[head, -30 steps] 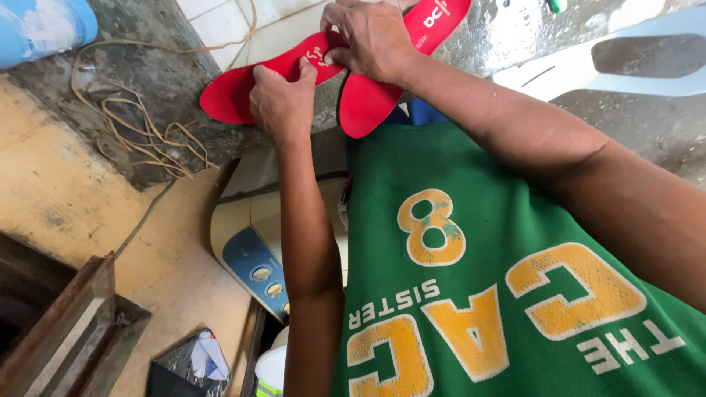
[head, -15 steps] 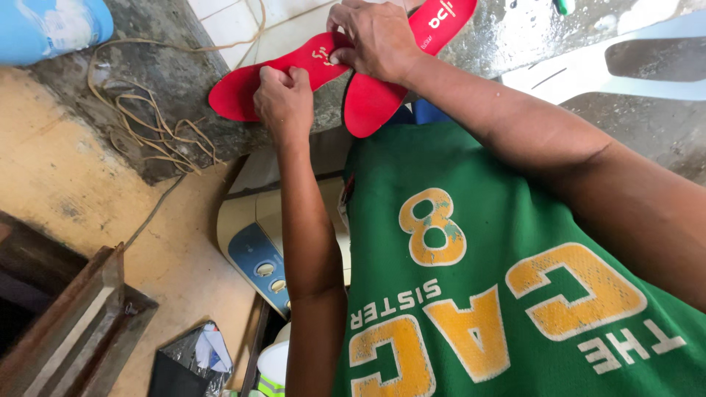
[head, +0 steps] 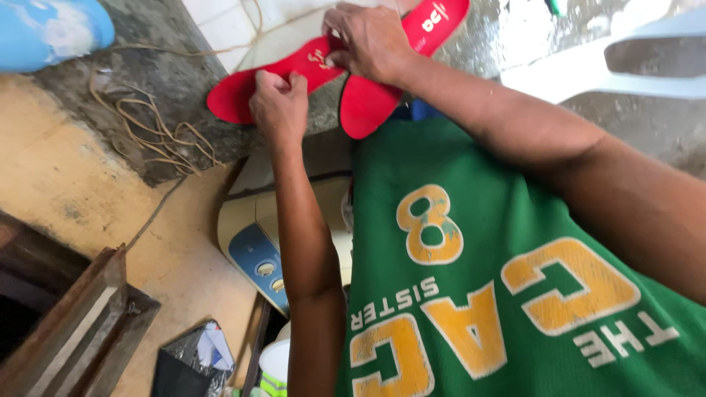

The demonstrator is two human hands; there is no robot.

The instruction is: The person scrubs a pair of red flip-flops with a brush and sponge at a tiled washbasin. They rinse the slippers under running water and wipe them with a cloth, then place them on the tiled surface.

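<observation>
Two red shoe insoles lie on a grey concrete ledge at the top of the head view. My left hand (head: 279, 106) pinches the near edge of the left insole (head: 243, 92), which points to the left. My right hand (head: 371, 40) presses on the spot where that insole meets the right insole (head: 368, 106), covering its middle. The right insole runs from a rounded heel near my chest up to a toe with white print at the top. My green jersey (head: 485, 279) with yellow lettering fills the lower right.
A blue object (head: 44, 29) sits at the top left. Tangled tan cords (head: 158, 132) trail down the ledge (head: 147, 66). Below it stand a cream and blue appliance with dials (head: 254, 250), a wooden frame (head: 81, 323) and a dark bag (head: 187, 360). A white plastic chair (head: 625, 62) is at the right.
Both hands stay on the insoles with little shift. The camera has drifted slightly, so the insoles sit a touch higher in view.
</observation>
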